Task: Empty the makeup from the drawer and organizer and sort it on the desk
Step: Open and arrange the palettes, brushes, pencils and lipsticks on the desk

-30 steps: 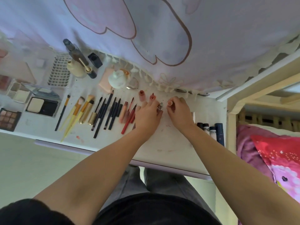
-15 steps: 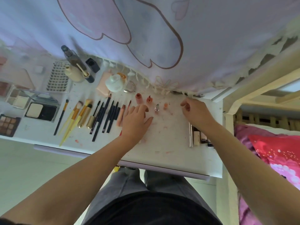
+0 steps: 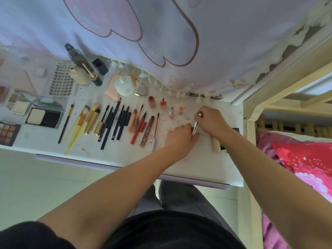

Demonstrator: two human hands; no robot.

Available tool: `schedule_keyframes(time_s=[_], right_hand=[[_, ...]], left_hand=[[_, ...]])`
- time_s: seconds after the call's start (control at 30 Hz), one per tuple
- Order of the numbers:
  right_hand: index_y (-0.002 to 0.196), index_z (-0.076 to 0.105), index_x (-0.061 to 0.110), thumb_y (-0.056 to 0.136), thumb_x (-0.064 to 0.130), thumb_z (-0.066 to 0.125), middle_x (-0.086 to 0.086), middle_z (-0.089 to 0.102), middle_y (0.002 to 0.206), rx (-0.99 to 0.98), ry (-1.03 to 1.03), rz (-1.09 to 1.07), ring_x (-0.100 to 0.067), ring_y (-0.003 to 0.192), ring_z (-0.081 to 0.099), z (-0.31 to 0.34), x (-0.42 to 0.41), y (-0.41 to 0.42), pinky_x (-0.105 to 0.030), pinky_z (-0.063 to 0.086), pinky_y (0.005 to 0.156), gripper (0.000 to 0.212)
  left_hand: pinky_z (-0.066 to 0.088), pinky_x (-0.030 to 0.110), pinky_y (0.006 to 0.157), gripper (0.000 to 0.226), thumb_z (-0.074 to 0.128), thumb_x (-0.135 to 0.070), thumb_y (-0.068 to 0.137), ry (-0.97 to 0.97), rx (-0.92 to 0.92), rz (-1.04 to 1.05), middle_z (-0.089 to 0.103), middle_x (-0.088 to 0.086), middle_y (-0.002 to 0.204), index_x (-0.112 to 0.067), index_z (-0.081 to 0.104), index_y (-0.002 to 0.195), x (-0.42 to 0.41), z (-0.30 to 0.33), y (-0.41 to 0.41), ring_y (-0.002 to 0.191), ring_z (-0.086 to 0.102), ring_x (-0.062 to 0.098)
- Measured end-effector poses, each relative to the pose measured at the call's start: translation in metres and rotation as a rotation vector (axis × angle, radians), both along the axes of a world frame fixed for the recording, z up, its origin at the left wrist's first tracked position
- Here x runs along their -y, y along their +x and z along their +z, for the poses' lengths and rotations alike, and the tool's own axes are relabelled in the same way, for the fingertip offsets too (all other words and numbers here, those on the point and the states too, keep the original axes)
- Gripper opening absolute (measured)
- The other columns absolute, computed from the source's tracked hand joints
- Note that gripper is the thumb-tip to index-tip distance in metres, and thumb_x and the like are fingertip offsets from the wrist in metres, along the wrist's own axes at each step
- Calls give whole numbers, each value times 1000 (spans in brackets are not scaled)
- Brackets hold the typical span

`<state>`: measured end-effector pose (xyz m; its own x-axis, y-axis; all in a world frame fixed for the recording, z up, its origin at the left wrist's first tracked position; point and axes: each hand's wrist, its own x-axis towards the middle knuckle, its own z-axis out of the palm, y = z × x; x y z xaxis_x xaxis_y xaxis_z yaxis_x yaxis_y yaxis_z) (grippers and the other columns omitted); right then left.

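White desk (image 3: pixel 201 164), both hands meeting over one slim rose-gold tube (image 3: pixel 195 129).

From the head view, the left hand (image 3: pixel 180 136) has its fingers curled against the tube's lower end, and the right hand (image 3: pixel 211 120) pinches its upper end, fingers bent. The tube sits just right of the silver-capped gloss wand (image 3: pixel 154 133); further left of that wand lie rows of pencils and brushes (image 3: pixel 84 123).

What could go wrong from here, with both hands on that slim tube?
1. The right hand and left hand work the slim tube just in front of small upright bottles; a stray knuckle may topple them.
2. The cream tube under the right wrist lies near the desk front edge; a forearm sweep might push it off.
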<state>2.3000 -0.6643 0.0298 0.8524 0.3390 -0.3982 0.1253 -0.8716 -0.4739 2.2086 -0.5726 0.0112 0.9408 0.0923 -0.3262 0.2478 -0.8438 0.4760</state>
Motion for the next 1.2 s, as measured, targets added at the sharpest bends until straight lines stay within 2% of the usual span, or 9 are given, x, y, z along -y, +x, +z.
schedule_keyframes(time_s=[0.13, 0.23, 0.47, 0.57, 0.63, 0.8, 0.97, 1.1, 1.2], right_hand=[[85, 58, 9, 97, 33, 47, 1, 62, 70, -142, 218, -87, -13, 63, 51, 23, 7, -10, -24, 37, 56, 28], [82, 54, 12, 97, 32, 49, 2, 54, 63, -271, 342, -113, -11, 52, 40, 33, 13, -22, -22, 33, 51, 25], [97, 53, 18, 98, 18, 47, -3, 63, 94, -458, 446, -28, -13, 86, 63, 48, 11, -46, -24, 48, 66, 6], [100, 57, 13, 99, 40, 40, -1, 68, 80, -539, 292, -29, -13, 66, 60, 56, 2, -52, -22, 43, 56, 33], [86, 59, 10, 100, 38, 39, 0, 60, 64, -512, 222, 13, -13, 55, 48, 58, -3, -56, -22, 36, 51, 37], [103, 58, 18, 97, 18, 50, -1, 65, 96, -579, 358, -20, -12, 85, 60, 62, -5, -68, -23, 49, 67, 10], [89, 64, 12, 99, 33, 45, -1, 59, 70, -545, 190, -51, -10, 58, 47, 63, -7, -85, -20, 38, 55, 30], [96, 63, 16, 93, 13, 56, -3, 63, 81, -554, 325, -42, -11, 71, 54, 63, 5, -90, -20, 45, 62, 7], [103, 62, 16, 92, 20, 59, -4, 67, 90, -655, 360, -46, -13, 77, 60, 63, 10, -92, -23, 49, 66, 12]], left_hand=[[37, 32, 61, 31, 36, -36, 100, -54, 5, 38, 59, 9, 86, -8, 48, 104, -14, 8, -10, 79, 58, 30], [35, 32, 58, 32, 33, -36, 101, -201, -29, -3, 50, -1, 71, -11, 51, 94, -28, 20, -20, 69, 50, 22], [35, 26, 58, 31, 33, -37, 101, -324, -124, -91, 48, -6, 70, -17, 54, 90, -63, 33, -36, 63, 44, 10], [34, 27, 55, 29, 34, -38, 100, -243, -91, -166, 48, -8, 67, -18, 53, 93, -69, 38, -44, 60, 44, 10], [36, 28, 56, 30, 34, -39, 100, -186, -80, -202, 49, -8, 68, -17, 54, 97, -72, 43, -48, 60, 44, 9], [41, 31, 59, 30, 34, -40, 100, -150, -77, -217, 52, -4, 71, -17, 54, 97, -86, 45, -65, 63, 48, 14], [42, 29, 56, 25, 37, -40, 99, -116, -58, -278, 49, -6, 68, -19, 49, 104, -89, 45, -76, 59, 47, 11], [37, 23, 55, 24, 36, -38, 100, -238, -121, -264, 49, -5, 70, -18, 49, 104, -87, 44, -83, 60, 44, 10], [38, 22, 57, 19, 36, -37, 100, -270, -141, -277, 49, -5, 72, -22, 48, 99, -86, 42, -87, 61, 45, 9]])
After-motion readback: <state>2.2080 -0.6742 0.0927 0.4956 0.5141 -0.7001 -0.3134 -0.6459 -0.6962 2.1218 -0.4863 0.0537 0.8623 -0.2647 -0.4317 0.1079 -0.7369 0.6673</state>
